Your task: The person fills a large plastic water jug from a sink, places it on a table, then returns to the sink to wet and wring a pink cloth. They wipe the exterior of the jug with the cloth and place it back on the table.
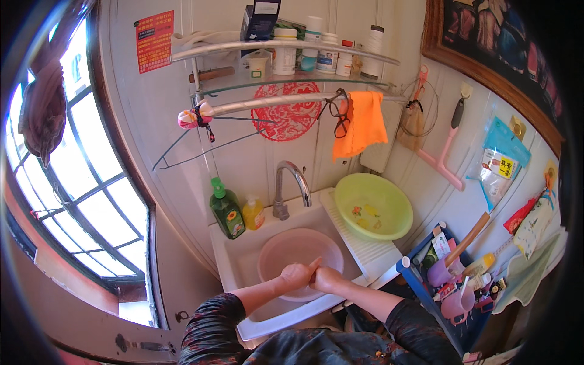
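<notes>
My left hand (295, 275) and my right hand (325, 279) meet above the near part of a pink plastic basin (299, 239). Their fingers are bent and pressed together, and one digit points up between them. Whatever may lie between the palms is hidden. The basin stands inside a white ceramic sink (235, 262). Behind it rises a curved chrome faucet (279, 194), its spout over the sink's back edge; no stream shows from it. A green pump bottle (228, 214) and a smaller bottle of yellow liquid (253, 214) stand on the sink's back left corner.
A light green basin (397, 219) leans on the ribbed washboard (365, 255) at right. Beyond it, a blue cart (422, 296) holds cups and toiletries. Overhead are a glass shelf (319, 80) with bottles, an orange cloth (362, 121), eyeglasses (340, 112) and a wire hanger (205, 150).
</notes>
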Demonstrator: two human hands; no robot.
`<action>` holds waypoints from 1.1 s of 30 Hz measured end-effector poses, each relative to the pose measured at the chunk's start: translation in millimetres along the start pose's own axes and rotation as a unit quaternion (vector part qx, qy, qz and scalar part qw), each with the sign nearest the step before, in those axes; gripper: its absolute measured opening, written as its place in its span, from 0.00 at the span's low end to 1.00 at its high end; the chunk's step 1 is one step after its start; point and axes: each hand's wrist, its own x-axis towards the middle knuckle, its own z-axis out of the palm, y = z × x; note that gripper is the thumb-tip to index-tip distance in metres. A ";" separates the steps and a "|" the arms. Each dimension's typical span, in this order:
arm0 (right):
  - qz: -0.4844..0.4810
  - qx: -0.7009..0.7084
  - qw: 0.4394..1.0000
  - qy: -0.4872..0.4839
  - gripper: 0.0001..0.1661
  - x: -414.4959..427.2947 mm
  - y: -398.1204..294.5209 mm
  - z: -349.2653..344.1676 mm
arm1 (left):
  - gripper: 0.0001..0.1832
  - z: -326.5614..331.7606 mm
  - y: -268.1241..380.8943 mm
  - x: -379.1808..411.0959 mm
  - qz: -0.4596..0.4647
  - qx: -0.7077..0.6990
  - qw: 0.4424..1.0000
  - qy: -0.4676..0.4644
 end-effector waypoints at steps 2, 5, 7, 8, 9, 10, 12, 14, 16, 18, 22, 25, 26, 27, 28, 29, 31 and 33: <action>0.000 -0.024 1.000 0.006 0.16 -1.0 -0.9 1.8 | 0.34 6.4 -1.1 1.6 -0.041 -0.057 0.997 -0.022; 0.016 -0.102 0.995 0.013 0.17 3.1 5.3 9.9 | 0.37 25.0 -6.7 6.9 -0.058 -0.132 0.989 -0.017; 0.009 -0.124 0.992 0.008 0.19 4.1 7.1 13.0 | 0.39 35.1 -11.7 8.9 -0.064 -0.178 0.982 -0.014; 0.006 -0.136 0.991 0.006 0.20 4.0 7.9 14.1 | 0.40 43.1 -16.9 12.2 -0.050 -0.182 0.982 -0.016; -0.003 -0.132 0.991 0.004 0.20 3.1 9.1 16.1 | 0.41 47.8 -20.6 14.4 -0.035 -0.187 0.981 -0.019; -0.013 -0.130 0.991 0.003 0.21 2.0 9.9 18.1 | 0.42 51.9 -23.6 15.5 -0.020 -0.192 0.981 -0.021; -0.024 -0.103 0.994 -0.006 0.22 -1.2 7.6 16.3 | 0.44 52.9 -29.9 13.7 0.024 -0.228 0.973 -0.039; -0.029 -0.053 0.998 -0.019 0.23 -9.5 -0.7 9.1 | 0.45 49.3 -38.8 10.7 0.033 -0.306 0.948 -0.083; -0.073 0.018 0.997 0.008 0.25 -12.8 -2.2 7.5 | 0.47 42.4 -51.3 7.1 0.006 -0.418 0.896 -0.151; -0.075 0.108 0.990 0.058 0.25 -11.7 8.8 12.4 | 0.46 28.8 -52.9 4.4 -0.010 -0.314 0.948 -0.050; 0.114 0.559 0.821 -0.033 0.22 -15.6 55.1 1.0 | 0.46 17.6 -21.9 -2.9 0.105 -0.103 0.933 0.327; 0.203 0.764 0.593 -0.155 0.22 -29.2 26.6 -23.6 | 0.43 -10.4 -1.6 -20.6 0.245 0.067 0.929 0.269; 0.194 0.781 0.560 -0.196 0.21 -34.9 20.5 -29.5 | 0.36 -15.3 -1.9 -21.5 0.264 0.090 0.924 0.262; 0.181 0.797 0.525 -0.238 0.20 -40.2 12.8 -37.3 | 0.34 -23.7 -3.5 -22.6 0.292 0.109 0.903 0.295; 0.163 0.795 0.509 -0.286 0.23 -47.7 0.6 -46.9 | 0.31 -33.2 -5.8 -23.7 0.320 0.128 0.880 0.327; 0.138 0.801 0.479 -0.331 0.23 -53.2 -7.9 -50.3 | 0.29 -44.9 -6.5 -25.1 0.347 0.148 0.855 0.357; 0.093 0.811 0.415 -0.401 0.24 -67.0 -16.3 -55.7 | 0.28 -70.8 10.3 -23.7 0.403 0.133 0.812 0.401; 0.050 0.811 0.371 -0.450 0.24 -76.9 -29.1 -59.7 | 0.27 -91.2 24.8 -24.6 0.442 0.116 0.786 0.417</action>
